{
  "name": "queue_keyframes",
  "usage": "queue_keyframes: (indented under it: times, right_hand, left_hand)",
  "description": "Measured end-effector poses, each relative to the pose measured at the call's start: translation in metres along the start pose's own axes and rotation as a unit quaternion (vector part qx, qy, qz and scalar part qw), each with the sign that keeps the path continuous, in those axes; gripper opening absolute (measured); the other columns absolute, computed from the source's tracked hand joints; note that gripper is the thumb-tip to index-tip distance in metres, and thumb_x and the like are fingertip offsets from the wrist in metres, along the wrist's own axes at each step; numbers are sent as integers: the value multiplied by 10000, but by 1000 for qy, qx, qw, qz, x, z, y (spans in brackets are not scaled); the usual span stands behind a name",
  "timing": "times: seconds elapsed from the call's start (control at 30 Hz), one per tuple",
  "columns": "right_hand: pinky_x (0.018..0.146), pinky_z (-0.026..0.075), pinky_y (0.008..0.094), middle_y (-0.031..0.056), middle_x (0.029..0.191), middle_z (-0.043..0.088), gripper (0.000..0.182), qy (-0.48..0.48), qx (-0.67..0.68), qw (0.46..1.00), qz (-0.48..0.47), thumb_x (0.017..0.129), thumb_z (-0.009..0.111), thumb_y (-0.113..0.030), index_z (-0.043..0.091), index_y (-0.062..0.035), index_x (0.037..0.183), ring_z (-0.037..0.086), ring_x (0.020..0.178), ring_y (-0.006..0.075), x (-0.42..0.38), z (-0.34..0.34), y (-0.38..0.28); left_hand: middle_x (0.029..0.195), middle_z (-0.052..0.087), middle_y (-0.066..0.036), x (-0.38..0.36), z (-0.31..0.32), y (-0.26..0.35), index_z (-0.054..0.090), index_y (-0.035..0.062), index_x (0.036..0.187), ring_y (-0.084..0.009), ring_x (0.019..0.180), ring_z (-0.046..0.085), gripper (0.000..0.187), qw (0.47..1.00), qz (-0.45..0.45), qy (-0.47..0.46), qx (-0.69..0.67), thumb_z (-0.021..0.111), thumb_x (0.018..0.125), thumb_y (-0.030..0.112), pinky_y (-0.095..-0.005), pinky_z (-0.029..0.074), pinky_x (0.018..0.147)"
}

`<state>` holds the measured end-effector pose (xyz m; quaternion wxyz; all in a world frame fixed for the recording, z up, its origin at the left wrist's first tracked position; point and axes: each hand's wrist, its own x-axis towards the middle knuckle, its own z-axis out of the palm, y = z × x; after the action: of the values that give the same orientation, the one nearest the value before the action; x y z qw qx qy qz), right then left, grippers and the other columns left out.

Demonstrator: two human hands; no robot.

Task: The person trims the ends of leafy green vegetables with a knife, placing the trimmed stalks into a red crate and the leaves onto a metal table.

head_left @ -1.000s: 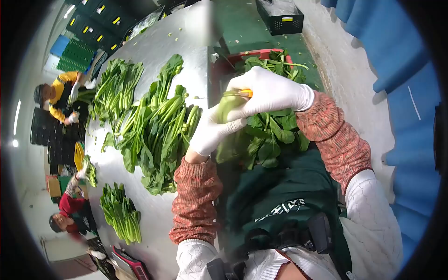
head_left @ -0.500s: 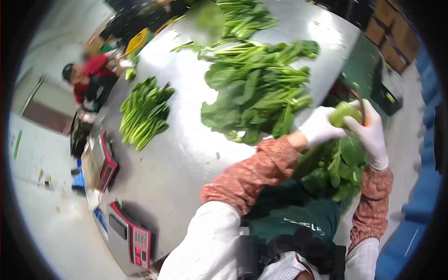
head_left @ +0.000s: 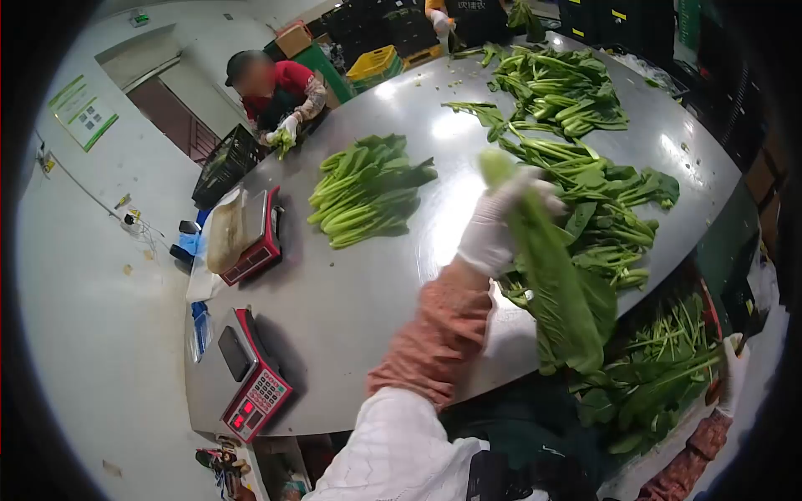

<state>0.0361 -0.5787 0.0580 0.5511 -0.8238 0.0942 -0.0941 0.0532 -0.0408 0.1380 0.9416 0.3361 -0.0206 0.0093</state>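
While the white-gloved left hand [head_left: 494, 221] grasps a long-leaved green vegetable [head_left: 555, 288] over the shiny metal counter [head_left: 359, 309], the white-gloved right hand [head_left: 733, 376] is beside loose green leaves [head_left: 660, 380]; whether its grip is clenched, I cannot tell.

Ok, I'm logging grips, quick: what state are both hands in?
Left hand: closed around a long green leafy vegetable.
Right hand: beside the heap of loose green leaves; open or closed cannot be told.
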Motion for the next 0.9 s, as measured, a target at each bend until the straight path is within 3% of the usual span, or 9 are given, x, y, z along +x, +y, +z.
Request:
queue_keyframes:
  times: [0.17, 0.3, 0.33, 0.37, 0.4, 0.57, 0.6, 0.77, 0.9]
  right_hand:
    - [682, 436, 225, -25, 897, 591, 330, -34, -25, 997, 62, 966, 595, -222, 588, -12, 1221, 542, 757, 62, 11, -2, 58]
    - [572, 405, 213, -17, 854, 588, 334, -18, -10, 998, 67, 959, 613, -185, 571, 7, 1230, 535, 659, 60, 22, 11, 143]
    - [565, 404, 215, -9, 866, 595, 328, -1, -17, 998, 56, 959, 613, -186, 572, 9, 1219, 541, 659, 63, 18, 19, 162]
    - [558, 402, 217, -1, 877, 603, 322, 18, -22, 999, 45, 958, 613, -188, 572, 11, 1208, 546, 658, 66, 14, 27, 176]
    - [561, 409, 218, 16, 917, 616, 302, -31, -28, 996, 79, 957, 610, -191, 575, 13, 1176, 554, 665, 71, 5, 28, 176]
    - [541, 429, 217, 23, 934, 628, 318, -52, -50, 970, 231, 954, 620, -215, 601, 38, 1146, 588, 659, 89, -49, 68, 129]
    - [359, 299, 209, 65, 793, 652, 350, -25, -26, 987, 154, 973, 565, -240, 563, 33, 1193, 481, 458, 73, -48, 64, 193]
    - [372, 291, 212, 58, 735, 644, 343, -68, -58, 972, 217, 975, 565, -248, 577, 28, 1178, 425, 417, 72, -61, 73, 166]
    - [386, 287, 209, 40, 715, 630, 327, -54, -65, 969, 233, 965, 589, -271, 597, 5, 1141, 425, 439, 61, -65, 77, 157]
  left_hand:
    - [1074, 650, -144, -14, -173, 151, 622, 22, 1066, -291, 1001, 607, 307, 938, 268, 196, -103, 677, 902, 275, -459, 491, 966]
    - [1299, 526, -199, -43, -281, 209, 510, 25, 1287, -329, 1162, 511, 799, 867, 280, 411, -36, 757, 756, 568, -500, 429, 1004]
    - [1488, 313, -223, -53, -302, 216, 321, 45, 1441, -361, 1262, 427, 1038, 812, 130, 569, -20, 755, 709, 640, -523, 375, 1034]
    - [1572, 99, -226, -68, -353, 214, 148, 50, 1512, -382, 1357, 333, 1199, 822, 52, 567, 33, 765, 683, 658, -540, 347, 1047]
    - [1547, 175, -263, -76, -330, 191, 109, -12, 1509, -387, 1384, 317, 1222, 817, 50, 564, 107, 749, 707, 652, -545, 372, 1030]
    - [1437, 372, -264, -88, -357, 163, 206, -122, 1425, -432, 1311, 404, 998, 867, -4, 482, -127, 772, 806, 420, -537, 409, 1068]
    - [1431, 377, -263, -82, -364, 165, 205, -127, 1420, -441, 1312, 398, 980, 868, 6, 472, -153, 775, 813, 390, -539, 406, 1076]
    - [1415, 405, -221, -13, -353, 190, 297, 22, 1443, -411, 1277, 437, 756, 847, 101, 510, -109, 729, 873, 267, -517, 477, 1030]
    - [1271, 576, -129, 33, -451, 236, 588, 120, 1256, -382, 1147, 548, 332, 844, 85, 519, -105, 642, 937, 196, -520, 539, 941]
